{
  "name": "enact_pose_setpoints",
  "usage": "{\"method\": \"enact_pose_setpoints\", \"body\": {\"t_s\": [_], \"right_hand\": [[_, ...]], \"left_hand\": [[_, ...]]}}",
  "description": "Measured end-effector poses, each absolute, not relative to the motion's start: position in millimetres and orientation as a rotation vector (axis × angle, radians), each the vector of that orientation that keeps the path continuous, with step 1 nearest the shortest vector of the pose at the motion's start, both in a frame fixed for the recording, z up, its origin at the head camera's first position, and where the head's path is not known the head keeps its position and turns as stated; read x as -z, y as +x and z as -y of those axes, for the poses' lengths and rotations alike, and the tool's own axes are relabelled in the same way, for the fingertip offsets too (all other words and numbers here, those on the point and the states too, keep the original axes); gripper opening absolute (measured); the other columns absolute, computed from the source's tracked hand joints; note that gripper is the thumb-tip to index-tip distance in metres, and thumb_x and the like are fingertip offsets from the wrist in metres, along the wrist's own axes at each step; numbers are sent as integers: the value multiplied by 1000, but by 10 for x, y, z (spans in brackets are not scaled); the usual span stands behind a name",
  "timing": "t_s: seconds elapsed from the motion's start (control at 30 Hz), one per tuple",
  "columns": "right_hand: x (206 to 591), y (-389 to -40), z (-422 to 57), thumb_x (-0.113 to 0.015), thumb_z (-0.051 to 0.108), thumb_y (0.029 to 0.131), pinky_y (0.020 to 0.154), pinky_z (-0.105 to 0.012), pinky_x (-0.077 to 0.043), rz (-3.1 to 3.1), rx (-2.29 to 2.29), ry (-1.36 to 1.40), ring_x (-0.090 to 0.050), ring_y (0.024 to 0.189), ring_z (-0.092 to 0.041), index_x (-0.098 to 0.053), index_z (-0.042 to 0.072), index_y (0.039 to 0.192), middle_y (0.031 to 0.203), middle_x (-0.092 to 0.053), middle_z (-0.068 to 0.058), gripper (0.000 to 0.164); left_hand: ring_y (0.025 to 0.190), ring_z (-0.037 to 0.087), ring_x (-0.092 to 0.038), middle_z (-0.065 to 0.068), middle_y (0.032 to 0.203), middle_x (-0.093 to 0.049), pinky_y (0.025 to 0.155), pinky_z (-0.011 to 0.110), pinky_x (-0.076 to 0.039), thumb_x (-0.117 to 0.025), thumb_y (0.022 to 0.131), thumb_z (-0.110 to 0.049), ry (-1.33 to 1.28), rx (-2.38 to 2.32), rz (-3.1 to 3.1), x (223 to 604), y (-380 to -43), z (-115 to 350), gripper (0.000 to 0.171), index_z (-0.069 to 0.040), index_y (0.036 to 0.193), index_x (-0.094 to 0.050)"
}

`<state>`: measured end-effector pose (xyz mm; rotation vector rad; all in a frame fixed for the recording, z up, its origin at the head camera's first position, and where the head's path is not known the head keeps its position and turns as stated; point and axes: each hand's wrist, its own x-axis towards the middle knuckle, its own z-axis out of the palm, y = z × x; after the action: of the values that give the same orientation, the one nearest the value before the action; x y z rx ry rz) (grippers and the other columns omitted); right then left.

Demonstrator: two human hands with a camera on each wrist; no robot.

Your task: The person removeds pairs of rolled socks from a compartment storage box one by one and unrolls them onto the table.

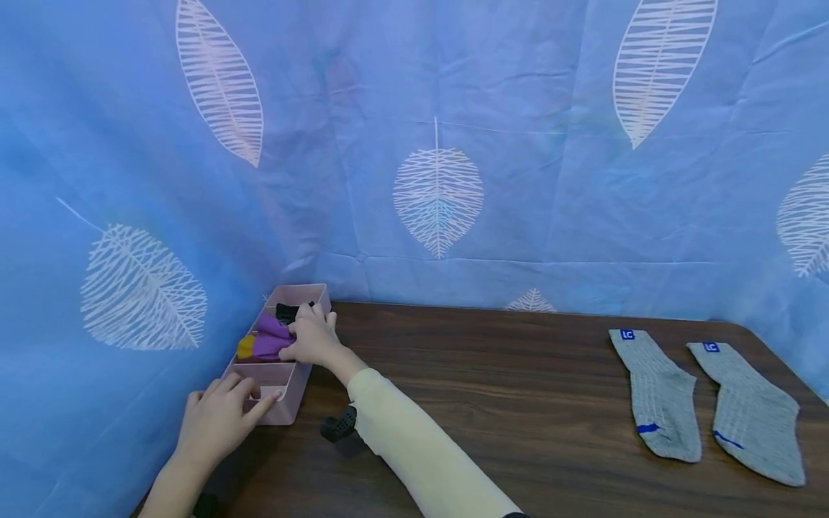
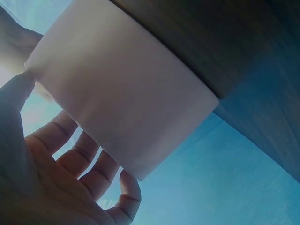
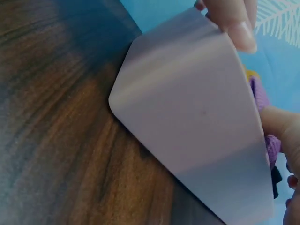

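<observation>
A long pale pink divided storage box [image 1: 294, 388] stands at the table's left side. My left hand [image 1: 216, 421] grips its near end, thumb at the right corner and fingers curled over the rim; in the left wrist view the end wall [image 2: 122, 89] fills the middle. My right hand [image 1: 314, 338] reaches over the box's right wall and pinches a folded purple sock [image 1: 272, 337] inside, its thumb on the knit. Beside the purple one are a yellow bundle [image 1: 246, 347] and a black bundle [image 1: 286, 313], partly covered by my fingers.
Two grey socks, a left one [image 1: 663, 403] and a right one [image 1: 754, 417], lie flat at the right of the dark wooden table [image 1: 492, 403]. A blue leaf-patterned curtain [image 1: 518, 180] hangs behind the table and along its left side.
</observation>
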<state>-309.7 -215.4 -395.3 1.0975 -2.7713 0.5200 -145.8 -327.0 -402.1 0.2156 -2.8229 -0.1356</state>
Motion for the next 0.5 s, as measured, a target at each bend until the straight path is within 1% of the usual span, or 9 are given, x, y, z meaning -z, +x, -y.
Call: {"method": "enact_pose_setpoints", "body": {"t_s": [0.03, 0.17, 0.3, 0.5], "right_hand": [[3931, -3086, 2143, -70, 51, 83, 76, -32, -20, 2758, -536, 1092, -32, 96, -12, -74, 28, 110, 103, -42, 9, 36], [3842, -3042, 2085, -70, 49, 82, 76, -31, -18, 2715, -612, 1055, -31, 94, -11, -69, 26, 123, 101, -41, 8, 47], [3786, -3008, 2015, -70, 47, 82, 75, -30, -17, 2677, -660, 1041, -29, 93, -12, -69, 24, 123, 97, -38, 8, 47], [3774, -2961, 1913, -69, 45, 82, 74, -27, -16, 2619, -766, 1025, -28, 93, -11, -70, 25, 120, 95, -37, 8, 44]], "left_hand": [[74, 21, -52, -1, 79, -54, 75, 57, -38, -53, 87, -69, 212, 134, 2821, 4016, -1460, 3274, 53, -18, 80, -66], [74, 23, -52, 0, 79, -55, 76, 59, -38, -53, 87, -69, 211, 128, 2820, 3999, -1470, 3290, 55, -17, 81, -66], [74, 23, -52, 1, 79, -55, 77, 60, -38, -51, 87, -71, 224, 133, 2841, 3983, -1476, 3291, 57, -16, 82, -67], [75, 22, -52, 1, 80, -55, 76, 59, -38, -51, 87, -71, 219, 147, 2855, 3986, -1460, 3279, 55, -18, 81, -66]]}}
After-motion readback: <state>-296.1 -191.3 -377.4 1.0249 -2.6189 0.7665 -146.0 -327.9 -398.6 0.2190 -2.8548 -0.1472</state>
